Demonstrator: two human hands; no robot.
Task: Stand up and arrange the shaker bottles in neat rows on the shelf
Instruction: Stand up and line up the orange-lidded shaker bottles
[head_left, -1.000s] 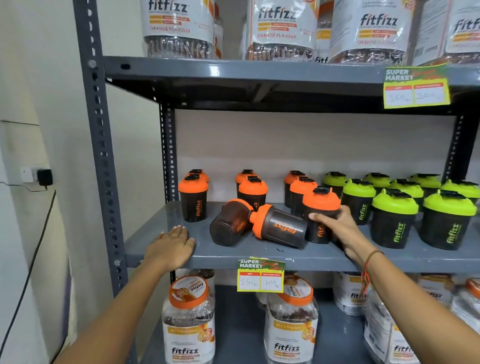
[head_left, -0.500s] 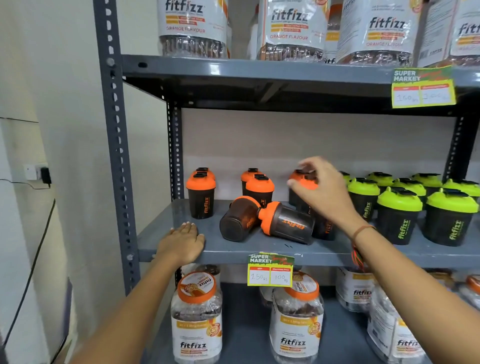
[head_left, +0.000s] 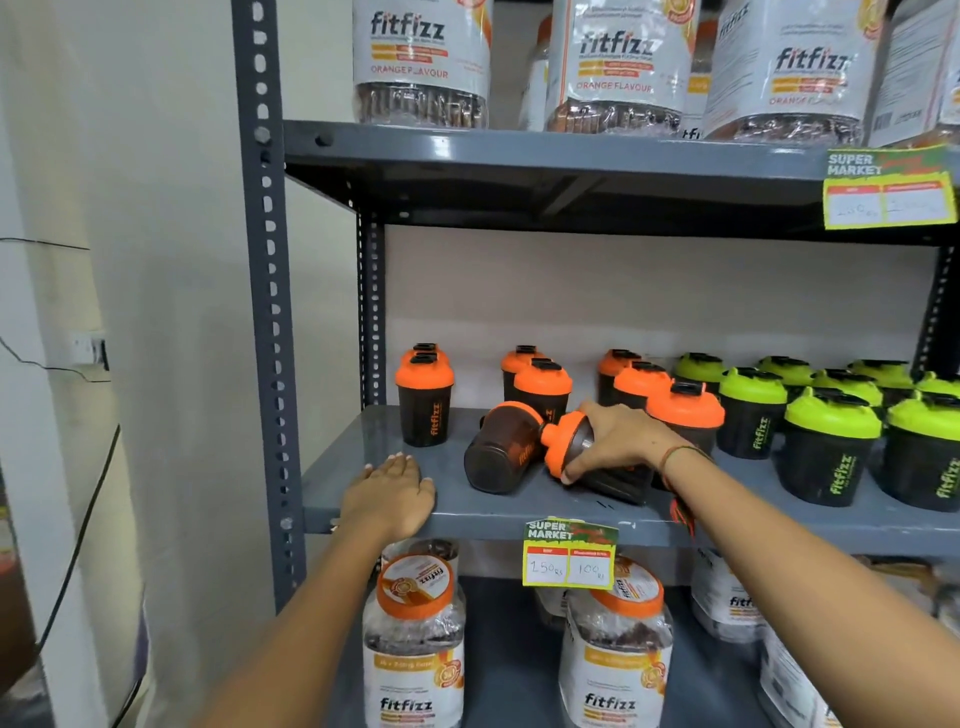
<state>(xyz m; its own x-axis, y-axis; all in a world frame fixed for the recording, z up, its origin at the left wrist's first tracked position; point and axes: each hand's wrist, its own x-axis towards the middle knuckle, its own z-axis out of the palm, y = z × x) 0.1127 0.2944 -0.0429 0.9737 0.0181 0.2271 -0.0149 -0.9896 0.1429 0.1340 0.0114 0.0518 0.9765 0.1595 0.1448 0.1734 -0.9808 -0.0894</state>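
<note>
Two dark shaker bottles with orange lids lie on their sides at the front of the grey middle shelf (head_left: 519, 512). The left fallen shaker (head_left: 501, 449) shows its base towards me. My right hand (head_left: 618, 439) is closed over the right fallen shaker (head_left: 563, 449), fingers around its body just behind the lid. Behind them, several orange-lidded shakers (head_left: 423, 397) stand upright in short rows. Green-lidded shakers (head_left: 831, 447) stand in rows to the right. My left hand (head_left: 389, 496) rests flat on the shelf's front edge, palm down.
Large fitfizz jars (head_left: 415, 649) stand on the shelf below, and more jars (head_left: 421, 62) fill the shelf above. A price tag (head_left: 569, 556) hangs from the middle shelf's front lip. The rack's grey upright post (head_left: 265, 312) stands at left, beside a white wall.
My right hand let go of the upright front orange shaker, lifted, then came down onto the right fallen shaker. My left hand has stayed on the shelf edge.
</note>
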